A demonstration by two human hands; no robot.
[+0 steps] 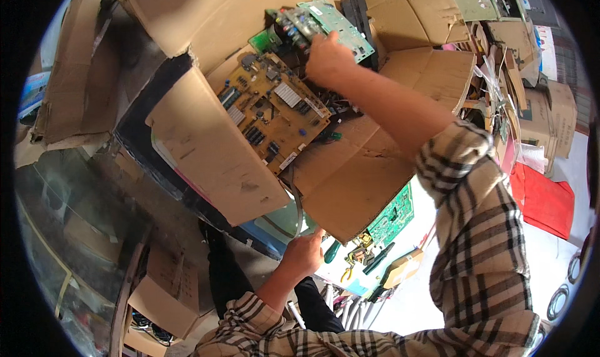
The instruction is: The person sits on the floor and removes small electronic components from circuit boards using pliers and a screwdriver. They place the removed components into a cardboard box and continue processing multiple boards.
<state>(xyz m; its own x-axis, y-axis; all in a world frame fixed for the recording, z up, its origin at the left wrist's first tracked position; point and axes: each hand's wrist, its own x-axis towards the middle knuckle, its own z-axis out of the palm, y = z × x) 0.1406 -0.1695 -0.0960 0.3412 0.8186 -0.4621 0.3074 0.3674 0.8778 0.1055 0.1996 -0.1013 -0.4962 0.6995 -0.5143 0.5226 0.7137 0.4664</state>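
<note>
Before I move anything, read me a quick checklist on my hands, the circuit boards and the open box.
1. Cardboard box open: ok, flaps spread outward.
2. Right hand at the light green circuit board: ok, it is over the board's edge.
3. Firm right-hand grip: cannot tell, the fingertips are hidden.
4. Brown circuit board uncovered by the right hand: ok, it lies in full view.
5. Left hand holding the near flap: cannot tell, it is at the lower corner.
6. Left hand well away from the green tool handle: not ok, it is close beside it.
</note>
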